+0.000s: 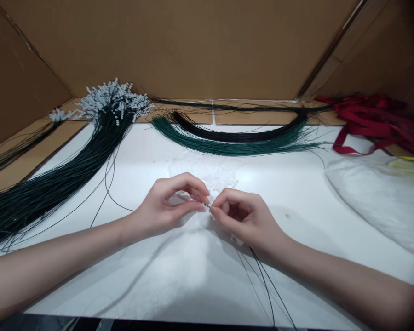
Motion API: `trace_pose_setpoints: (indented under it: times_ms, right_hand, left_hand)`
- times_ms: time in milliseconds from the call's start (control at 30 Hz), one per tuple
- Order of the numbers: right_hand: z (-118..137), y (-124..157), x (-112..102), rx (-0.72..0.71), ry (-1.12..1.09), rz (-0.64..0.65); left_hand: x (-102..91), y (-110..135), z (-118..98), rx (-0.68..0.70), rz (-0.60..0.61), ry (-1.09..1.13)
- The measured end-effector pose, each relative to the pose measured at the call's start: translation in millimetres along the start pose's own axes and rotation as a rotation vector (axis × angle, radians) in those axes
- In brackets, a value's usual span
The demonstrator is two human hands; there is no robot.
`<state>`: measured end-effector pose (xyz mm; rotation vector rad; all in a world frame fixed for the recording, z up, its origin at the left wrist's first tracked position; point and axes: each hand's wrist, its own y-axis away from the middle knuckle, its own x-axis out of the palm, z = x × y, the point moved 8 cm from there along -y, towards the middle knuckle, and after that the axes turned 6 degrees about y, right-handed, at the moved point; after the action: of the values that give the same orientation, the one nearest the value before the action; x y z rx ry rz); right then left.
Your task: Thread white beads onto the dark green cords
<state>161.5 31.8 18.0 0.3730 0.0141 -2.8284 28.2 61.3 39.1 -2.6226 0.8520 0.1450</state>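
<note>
My left hand (172,197) and my right hand (243,214) meet over the middle of the white board. Thumb and forefinger of each are pinched together, the tips almost touching. Between them shows a short bit of thin dark wire (207,206). Any bead at the left fingertips is too small to make out. Below my right palm are a few small white pieces (237,240), partly hidden. Dark wires (265,280) run from under that hand to the board's front edge. Just behind the hands lies a spread of small white beads (210,170).
Green wires with white beaded tips (113,103) form a thick bundle at left. Green wires (227,148) and black wires (227,135) lie at the back. Red ribbon (362,122) and a clear plastic bag (376,197) are at right. Cardboard walls (179,50) surround the white board (141,285).
</note>
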Motion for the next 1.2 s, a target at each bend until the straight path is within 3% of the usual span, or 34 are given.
trace_pose_setpoints:
  times_ms: [1200]
  right_hand:
    - [-0.1,-0.3,0.5,-0.015,0.007,0.002]
  left_hand:
    - [-0.1,0.0,2.2,-0.015,0.008,0.092]
